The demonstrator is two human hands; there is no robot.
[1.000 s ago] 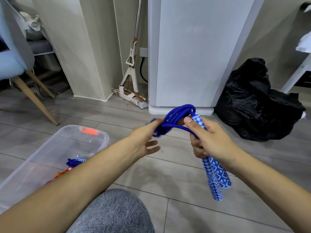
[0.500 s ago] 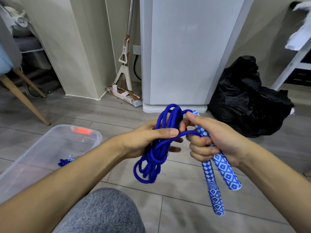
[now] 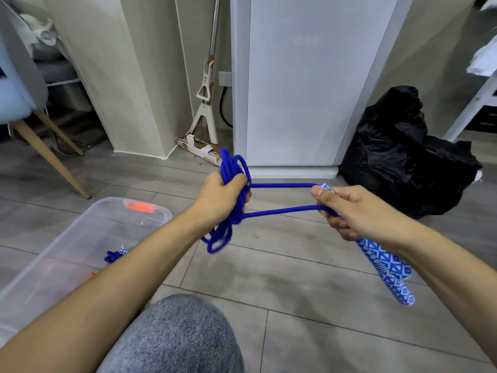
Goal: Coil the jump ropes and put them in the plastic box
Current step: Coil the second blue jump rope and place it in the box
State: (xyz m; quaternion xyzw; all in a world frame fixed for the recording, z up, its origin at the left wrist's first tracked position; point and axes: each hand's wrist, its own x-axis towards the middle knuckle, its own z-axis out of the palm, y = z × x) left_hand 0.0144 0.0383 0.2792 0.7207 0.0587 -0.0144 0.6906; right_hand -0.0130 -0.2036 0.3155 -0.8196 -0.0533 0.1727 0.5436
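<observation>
Left hand (image 3: pixel 220 195) grip clamped round a bundle of coiled blue rope (image 3: pixel 231 168), loops sticking out above the fist and hanging below it. Right hand (image 3: pixel 352 211) grip clamped round the two blue-white patterned handles (image 3: pixel 387 267), thumb on top, handles pointing down toward near right. Two rope strands (image 3: pixel 279 185) run taut between the hands, hands apart at centre above the floor. Clear plastic box (image 3: pixel 161 211) sits on the floor at left, near the left forearm, orange latch (image 3: pixel 141 207) on its far rim; inside it another blue rope (image 3: pixel 114 255) with a patterned handle, partly hidden by the arm, plus a bit of orange (image 3: pixel 91 275) beside it. Knee in grey jeans (image 3: pixel 172 337) at near centre. Far: mop (image 3: pixel 205 109) leaning at the wall, white cabinet (image 3: pixel 304 82), black plastic bag (image 3: pixel 403 154) at right, chair (image 3: pixel 24 98) with wooden legs at far left.
</observation>
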